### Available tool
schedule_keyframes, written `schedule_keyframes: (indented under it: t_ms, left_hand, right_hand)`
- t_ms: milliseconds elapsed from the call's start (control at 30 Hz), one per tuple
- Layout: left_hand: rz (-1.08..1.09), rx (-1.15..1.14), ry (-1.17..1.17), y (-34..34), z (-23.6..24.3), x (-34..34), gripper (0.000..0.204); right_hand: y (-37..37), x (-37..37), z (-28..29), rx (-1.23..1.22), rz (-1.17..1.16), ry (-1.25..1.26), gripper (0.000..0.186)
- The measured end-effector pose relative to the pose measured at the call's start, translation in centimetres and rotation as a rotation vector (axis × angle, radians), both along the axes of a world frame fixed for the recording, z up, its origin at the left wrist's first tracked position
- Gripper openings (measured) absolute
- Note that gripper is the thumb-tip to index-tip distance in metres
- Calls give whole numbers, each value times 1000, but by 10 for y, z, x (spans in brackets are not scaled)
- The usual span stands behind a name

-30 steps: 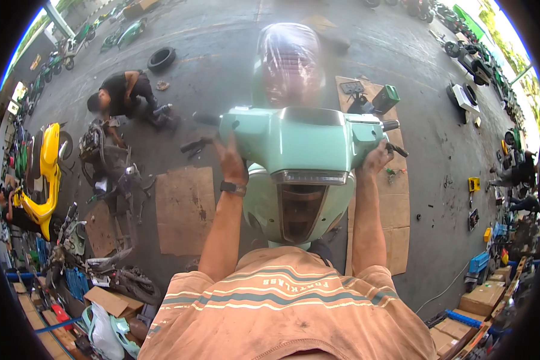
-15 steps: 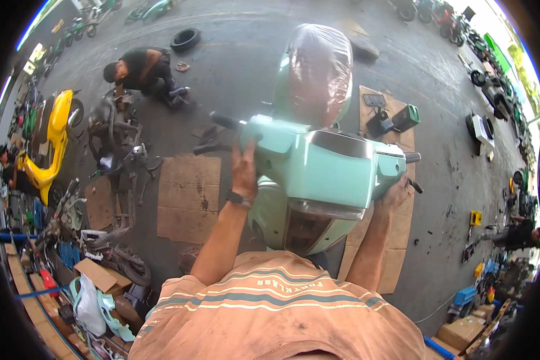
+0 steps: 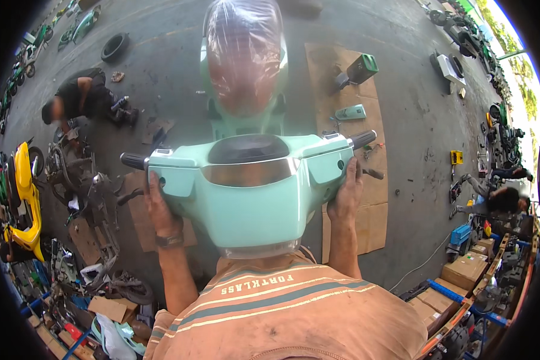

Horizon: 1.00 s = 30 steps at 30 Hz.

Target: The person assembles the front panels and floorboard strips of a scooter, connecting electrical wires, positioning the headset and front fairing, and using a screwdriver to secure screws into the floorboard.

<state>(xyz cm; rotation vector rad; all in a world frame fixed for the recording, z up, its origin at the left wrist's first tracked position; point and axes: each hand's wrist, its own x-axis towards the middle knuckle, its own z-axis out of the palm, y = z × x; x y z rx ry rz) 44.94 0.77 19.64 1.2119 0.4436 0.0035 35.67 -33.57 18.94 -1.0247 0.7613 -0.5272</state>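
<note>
In the head view, the mint cover [image 3: 252, 213] sits centred before our shirt [image 3: 288, 315], with the wrapped seat [image 3: 243, 66] beyond it. Our left hand [image 3: 164, 207] holds its left side, just below the left grip [image 3: 134, 160]; our right hand [image 3: 346, 195] holds the opposite side, near the right lever [image 3: 373, 173]. Both thumbs are hidden, so we cannot tell how firm either hold is. To steady it well, we judge, we should press evenly from both sides, keep our fingers off the levers and avoid scuffing the glossy paint.
</note>
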Motion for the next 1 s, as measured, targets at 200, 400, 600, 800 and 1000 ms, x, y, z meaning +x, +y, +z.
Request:
schedule_keyframes:
  t_ms: [200,400,600,800,1000]
  left_hand:
    - [112,73,69,-1,6,-2,50]
    - [171,207,96,2,-3,-2,52]
    - [354,500,76,-8,1,4,52]
    - [-48,1323,-511,-33,41,-30,56]
    - [-711,1046,-536,-50,81,-5,60]
  right_hand:
    - [0,5,13,-36,4,81,43]
    - [-1,5,13,-13,72,111,45]
    - [-21,-15,25,-163,331,190,52]
    - [-47,-36,60,-1036,384,609,50]
    - [13,-3,64,-1293,695,56,63]
